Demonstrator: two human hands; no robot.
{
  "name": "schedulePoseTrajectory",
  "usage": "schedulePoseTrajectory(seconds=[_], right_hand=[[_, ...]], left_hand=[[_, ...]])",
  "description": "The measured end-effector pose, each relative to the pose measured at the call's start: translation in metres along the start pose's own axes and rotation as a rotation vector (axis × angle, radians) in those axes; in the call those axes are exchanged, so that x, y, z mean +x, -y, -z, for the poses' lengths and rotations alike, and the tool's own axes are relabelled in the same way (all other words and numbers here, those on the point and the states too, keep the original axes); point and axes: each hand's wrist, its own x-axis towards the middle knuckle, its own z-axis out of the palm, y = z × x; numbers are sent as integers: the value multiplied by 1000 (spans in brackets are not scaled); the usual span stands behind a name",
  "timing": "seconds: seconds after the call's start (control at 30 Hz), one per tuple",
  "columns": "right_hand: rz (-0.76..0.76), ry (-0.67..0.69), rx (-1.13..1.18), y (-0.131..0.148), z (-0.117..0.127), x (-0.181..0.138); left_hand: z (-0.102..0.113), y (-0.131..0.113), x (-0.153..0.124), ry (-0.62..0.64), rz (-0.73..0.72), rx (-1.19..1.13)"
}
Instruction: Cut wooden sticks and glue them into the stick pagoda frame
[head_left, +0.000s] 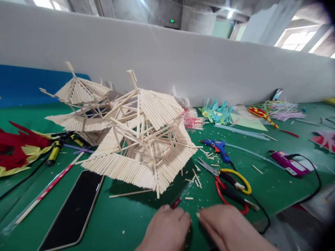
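Note:
My left hand is at the bottom centre, low over the green table, its fingers curled under. Just past its knuckles lies a red piece with a clear strip, perhaps a wrapper. Beside it, a small gap away, my right hand has its fingers bent and pressed together. Whatever either hand holds is hidden beneath the fingers. In front stands a pavilion model of thin wooden sticks, with a slatted roof and a wide slatted lower tier. Loose stick pieces lie between it and my right hand.
Right of the model are yellow-handled scissors, red-handled pliers, a blue glue gun and a purple power box. A phone lies left. Behind are a second stick pavilion, paper crafts and a white partition.

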Motion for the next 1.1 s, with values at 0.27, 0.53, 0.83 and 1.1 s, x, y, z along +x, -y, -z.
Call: schedulePoseTrajectory(seconds=[0.27, 0.53, 0.83, 1.1], right_hand=[[-80, -171, 199, -23, 31, 39], [-59, -166, 731, -12, 22, 40], [66, -237, 839, 6, 15, 44], [-65, -417, 383, -3, 28, 31]], left_hand=[[-7, 3, 36, -20, 153, 272], [-22, 14, 62, -142, 114, 143], [14, -25, 42, -319, 249, -791], [7, -27, 48, -285, 493, -1500]])
